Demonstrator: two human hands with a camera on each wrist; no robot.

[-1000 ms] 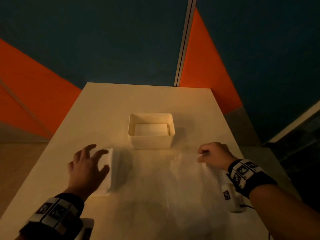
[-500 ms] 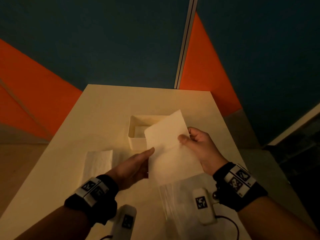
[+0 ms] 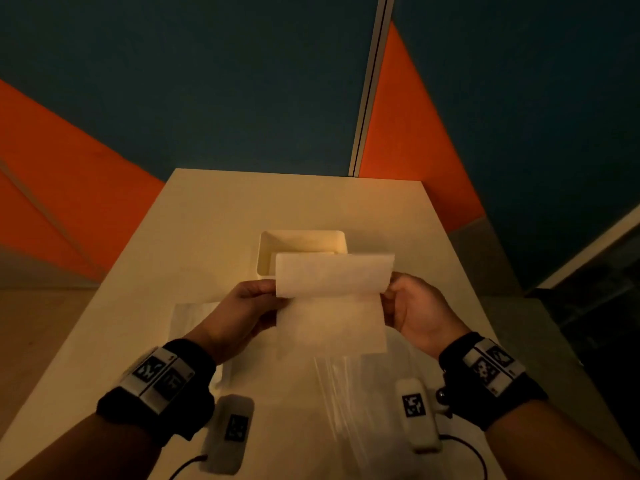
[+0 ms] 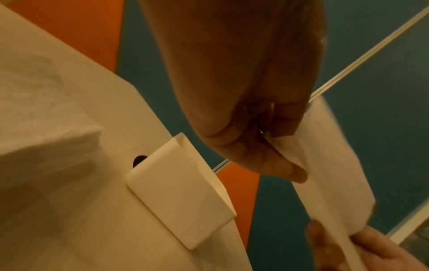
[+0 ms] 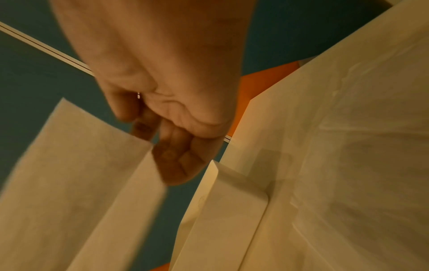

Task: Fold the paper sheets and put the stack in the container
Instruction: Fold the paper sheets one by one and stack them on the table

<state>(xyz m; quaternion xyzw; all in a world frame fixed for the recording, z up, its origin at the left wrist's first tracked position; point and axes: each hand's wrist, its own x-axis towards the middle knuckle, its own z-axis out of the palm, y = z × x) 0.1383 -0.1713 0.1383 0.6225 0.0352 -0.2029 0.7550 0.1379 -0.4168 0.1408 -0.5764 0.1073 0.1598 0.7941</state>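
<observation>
Holding item one: a white paper sheet (image 3: 329,299), raised in the air above the middle of the table (image 3: 214,216), bent over on itself so that its upper flap curls toward the person and its lower half hangs down. Left hand (image 3: 242,313) pinches the sheet's left edge between thumb and fingertips, fingers curled together; the left wrist view shows the thumb (image 4: 287,174) pressed onto the paper. Right hand (image 3: 415,313) pinches the sheet's right edge, its fingers (image 5: 176,161) curled and close together beside the paper.

Item two: a white rectangular container (image 3: 301,244), open-topped, standing on the table just beyond the sheet, toward the far edge, partly hidden by the raised flap. Contents cannot be told.

Item three: a stack of folded white sheets (image 3: 194,320), lying flat on the table to the left of the hands, partly covered by the left forearm.

Item four: a clear plastic sleeve (image 3: 346,393), flat on the table near the near edge, below the held sheet.

Item five: wrist bands with black-and-white markers (image 3: 156,375), one on each forearm, each with a small white camera unit (image 3: 415,417) beneath.

Surround: teal and orange wall panels (image 3: 242,81).
</observation>
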